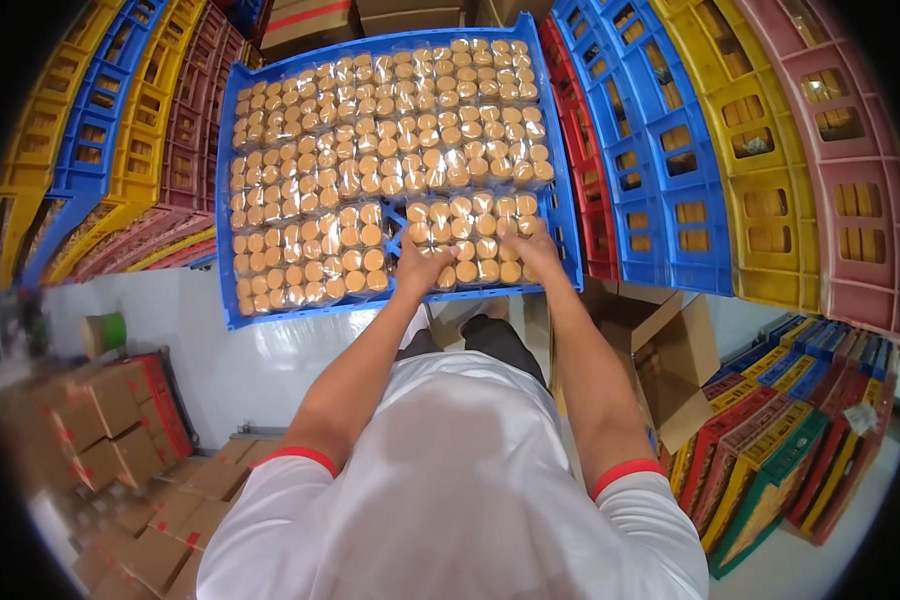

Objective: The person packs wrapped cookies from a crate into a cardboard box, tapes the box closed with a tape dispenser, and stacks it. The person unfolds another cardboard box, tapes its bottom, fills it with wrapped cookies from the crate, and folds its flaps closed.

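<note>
A blue plastic crate [400, 42] in front of me holds rows of round, tan biscuits in clear, shiny wrappers. Near its front right, my left hand [425, 268] and my right hand [533, 252] press from both sides on a group of biscuit packs [478, 232]. My left fingers reach down into a gap left of the group, where the blue crate floor shows. The right hand's thumb lies over the packs, with its other fingers partly hidden on the right side. More biscuit packs [310, 250] fill the crate to the left and behind.
Tall stacks of blue, yellow and red crates stand to the left [140, 110] and right [670, 150]. An open cardboard box [670, 370] is by my right arm. Closed cartons [120, 430] pile up at lower left. More stacked crates [760, 430] are at lower right.
</note>
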The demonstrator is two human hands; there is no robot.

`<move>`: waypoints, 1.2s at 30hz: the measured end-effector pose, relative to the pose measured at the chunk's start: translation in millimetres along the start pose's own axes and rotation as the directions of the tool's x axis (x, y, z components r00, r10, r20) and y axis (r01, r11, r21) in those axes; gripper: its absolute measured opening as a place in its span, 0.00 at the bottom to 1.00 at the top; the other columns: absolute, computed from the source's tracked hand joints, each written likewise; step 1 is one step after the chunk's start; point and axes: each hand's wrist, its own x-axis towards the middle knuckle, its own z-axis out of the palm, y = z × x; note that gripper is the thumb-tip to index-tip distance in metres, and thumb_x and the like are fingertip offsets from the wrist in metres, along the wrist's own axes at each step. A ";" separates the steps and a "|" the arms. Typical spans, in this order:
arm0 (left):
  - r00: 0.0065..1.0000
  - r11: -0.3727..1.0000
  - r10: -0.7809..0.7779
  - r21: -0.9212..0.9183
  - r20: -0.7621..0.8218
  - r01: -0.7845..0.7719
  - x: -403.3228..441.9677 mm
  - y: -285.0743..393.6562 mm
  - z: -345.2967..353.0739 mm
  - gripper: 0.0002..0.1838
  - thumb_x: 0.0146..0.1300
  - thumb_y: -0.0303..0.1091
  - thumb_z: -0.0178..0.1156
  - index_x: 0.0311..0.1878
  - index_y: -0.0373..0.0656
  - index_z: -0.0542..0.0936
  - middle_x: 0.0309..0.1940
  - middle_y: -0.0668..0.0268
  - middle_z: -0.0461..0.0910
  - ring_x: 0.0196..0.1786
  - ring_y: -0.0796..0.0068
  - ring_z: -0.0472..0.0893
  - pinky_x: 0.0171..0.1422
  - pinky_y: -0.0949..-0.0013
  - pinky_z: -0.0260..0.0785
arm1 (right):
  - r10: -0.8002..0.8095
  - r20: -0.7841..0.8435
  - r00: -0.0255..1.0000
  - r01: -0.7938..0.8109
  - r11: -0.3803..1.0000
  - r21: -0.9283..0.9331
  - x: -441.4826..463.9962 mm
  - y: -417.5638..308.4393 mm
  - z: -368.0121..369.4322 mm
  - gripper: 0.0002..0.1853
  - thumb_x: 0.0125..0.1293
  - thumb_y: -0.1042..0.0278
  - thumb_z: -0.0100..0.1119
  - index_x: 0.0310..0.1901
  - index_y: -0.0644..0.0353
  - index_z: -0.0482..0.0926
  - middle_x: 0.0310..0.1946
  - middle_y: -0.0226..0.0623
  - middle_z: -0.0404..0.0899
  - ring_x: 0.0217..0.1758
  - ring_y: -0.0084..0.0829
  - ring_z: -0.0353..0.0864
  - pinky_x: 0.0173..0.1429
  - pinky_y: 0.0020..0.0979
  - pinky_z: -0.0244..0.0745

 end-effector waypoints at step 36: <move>0.534 0.800 0.164 0.205 0.830 -0.564 -265.4 113.1 431.1 0.41 0.64 0.47 0.68 0.77 0.40 0.66 0.62 0.48 0.82 0.65 0.51 0.81 0.70 0.56 0.70 | 0.554 -0.655 0.514 0.013 0.758 0.652 -316.4 381.6 -246.7 0.32 0.71 0.58 0.71 0.70 0.61 0.70 0.61 0.41 0.81 0.64 0.34 0.79 0.69 0.36 0.72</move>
